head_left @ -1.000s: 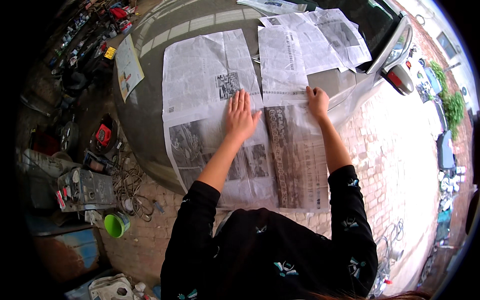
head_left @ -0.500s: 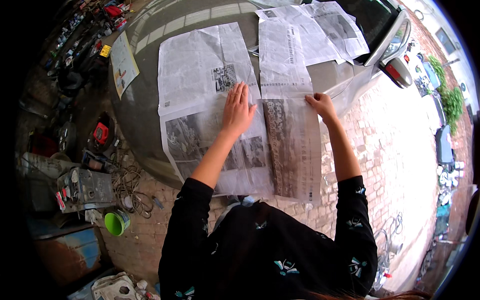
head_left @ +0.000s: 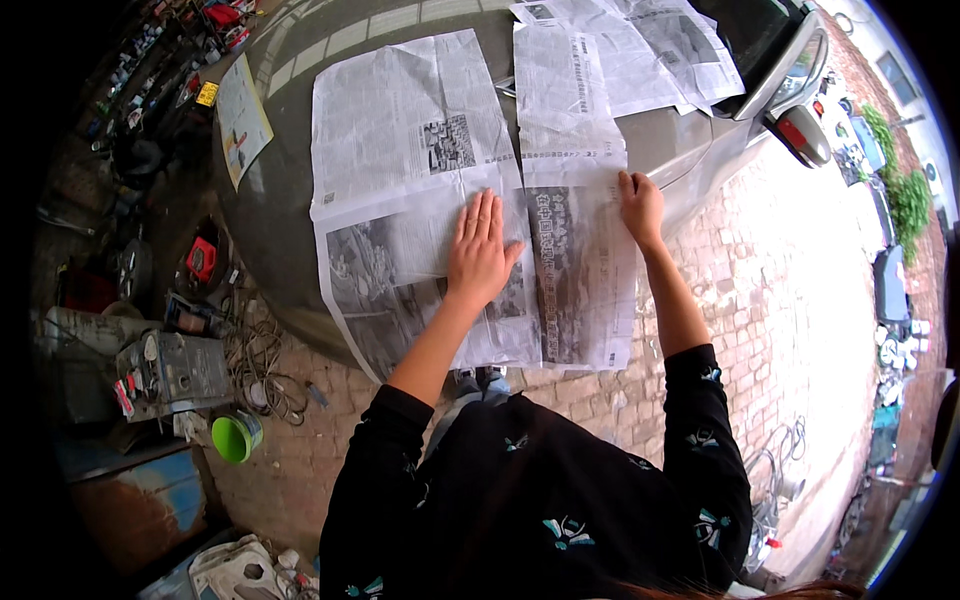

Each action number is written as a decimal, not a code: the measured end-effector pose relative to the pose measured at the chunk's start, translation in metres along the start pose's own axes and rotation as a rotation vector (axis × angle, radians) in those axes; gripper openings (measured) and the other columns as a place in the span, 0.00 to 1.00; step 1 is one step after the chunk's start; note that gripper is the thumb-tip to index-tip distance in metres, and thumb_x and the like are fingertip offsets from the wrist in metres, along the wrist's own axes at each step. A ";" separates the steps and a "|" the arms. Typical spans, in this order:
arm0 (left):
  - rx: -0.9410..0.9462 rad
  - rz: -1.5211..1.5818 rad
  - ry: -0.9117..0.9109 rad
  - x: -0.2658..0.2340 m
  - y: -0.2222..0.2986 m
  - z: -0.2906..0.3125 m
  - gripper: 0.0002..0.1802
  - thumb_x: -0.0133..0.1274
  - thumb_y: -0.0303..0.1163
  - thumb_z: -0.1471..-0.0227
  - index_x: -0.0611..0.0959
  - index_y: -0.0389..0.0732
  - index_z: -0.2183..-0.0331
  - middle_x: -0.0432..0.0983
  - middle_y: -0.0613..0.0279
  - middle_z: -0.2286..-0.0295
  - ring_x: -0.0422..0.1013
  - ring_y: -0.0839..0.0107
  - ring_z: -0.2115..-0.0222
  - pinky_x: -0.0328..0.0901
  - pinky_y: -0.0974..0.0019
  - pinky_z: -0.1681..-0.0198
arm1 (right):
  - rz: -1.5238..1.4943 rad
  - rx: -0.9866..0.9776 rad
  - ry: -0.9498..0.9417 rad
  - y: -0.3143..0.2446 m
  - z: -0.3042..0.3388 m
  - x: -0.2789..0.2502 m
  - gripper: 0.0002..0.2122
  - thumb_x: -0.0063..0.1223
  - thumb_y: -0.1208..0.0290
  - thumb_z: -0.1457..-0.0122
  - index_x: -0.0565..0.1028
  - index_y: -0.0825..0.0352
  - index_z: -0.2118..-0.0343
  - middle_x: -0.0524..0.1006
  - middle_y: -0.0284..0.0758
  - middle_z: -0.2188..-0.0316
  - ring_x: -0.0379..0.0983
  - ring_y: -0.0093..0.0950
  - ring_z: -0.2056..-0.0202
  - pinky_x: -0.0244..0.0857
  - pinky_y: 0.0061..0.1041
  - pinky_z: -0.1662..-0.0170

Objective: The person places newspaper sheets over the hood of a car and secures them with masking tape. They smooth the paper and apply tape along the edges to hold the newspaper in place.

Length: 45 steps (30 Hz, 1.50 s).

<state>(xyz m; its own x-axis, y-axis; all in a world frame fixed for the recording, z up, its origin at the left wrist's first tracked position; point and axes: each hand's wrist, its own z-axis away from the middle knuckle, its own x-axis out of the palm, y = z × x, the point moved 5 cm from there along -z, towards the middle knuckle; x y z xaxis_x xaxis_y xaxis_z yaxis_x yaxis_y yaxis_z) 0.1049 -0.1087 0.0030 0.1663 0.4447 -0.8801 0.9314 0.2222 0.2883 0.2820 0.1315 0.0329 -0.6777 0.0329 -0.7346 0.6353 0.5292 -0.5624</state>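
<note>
A large newspaper sheet drapes over the curved front of a grey-brown car, its lower part hanging past the edge. My left hand lies flat on its printed lower half, fingers stretched out. At the sheet's right edge, my right hand pinches the newspaper between thumb and fingers, by a horizontal crease. A narrow newspaper strip runs up the hood from there. Farther back, another newspaper lies near the windshield.
A side mirror juts out at the right. A yellow-edged poster hangs on the car's left side. On the brick floor are a green bucket, a battery-like grey box and tangled cables.
My left hand has slid down the newspaper toward me. My right hand still grips the right edge, and the hanging lower edge now sits slightly higher in view.
</note>
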 end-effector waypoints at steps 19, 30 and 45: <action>-0.023 0.060 0.030 -0.003 -0.011 -0.025 0.41 0.47 0.48 0.42 0.56 0.30 0.39 0.50 0.46 0.37 0.47 0.54 0.36 0.42 0.53 0.33 | -0.535 0.252 -0.195 0.006 0.029 -0.001 0.16 0.60 0.63 0.43 0.76 0.76 0.71 0.74 0.30 0.81 0.65 0.16 0.78 0.60 0.23 0.75; -0.043 0.062 0.050 0.002 0.005 -0.028 0.42 0.51 0.49 0.45 0.59 0.29 0.40 0.52 0.45 0.38 0.49 0.54 0.36 0.43 0.53 0.34 | -0.262 0.155 -0.277 -0.020 -0.058 0.021 0.18 0.62 0.61 0.48 0.79 0.75 0.67 0.79 0.42 0.77 0.76 0.28 0.75 0.67 0.29 0.68; -0.038 0.050 0.046 0.007 0.001 -0.026 0.39 0.50 0.49 0.44 0.61 0.34 0.40 0.52 0.44 0.38 0.48 0.53 0.36 0.42 0.52 0.34 | -0.262 0.266 -0.323 0.046 0.037 -0.052 0.21 0.59 0.55 0.44 0.79 0.75 0.70 0.79 0.35 0.77 0.71 0.20 0.75 0.66 0.22 0.69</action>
<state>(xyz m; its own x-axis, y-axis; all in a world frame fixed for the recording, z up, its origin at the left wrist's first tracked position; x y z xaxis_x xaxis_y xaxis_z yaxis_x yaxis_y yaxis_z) 0.0980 -0.0825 0.0067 0.1967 0.4955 -0.8460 0.9091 0.2310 0.3467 0.3602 0.1225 0.0317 -0.7045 -0.3596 -0.6119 0.5601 0.2478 -0.7905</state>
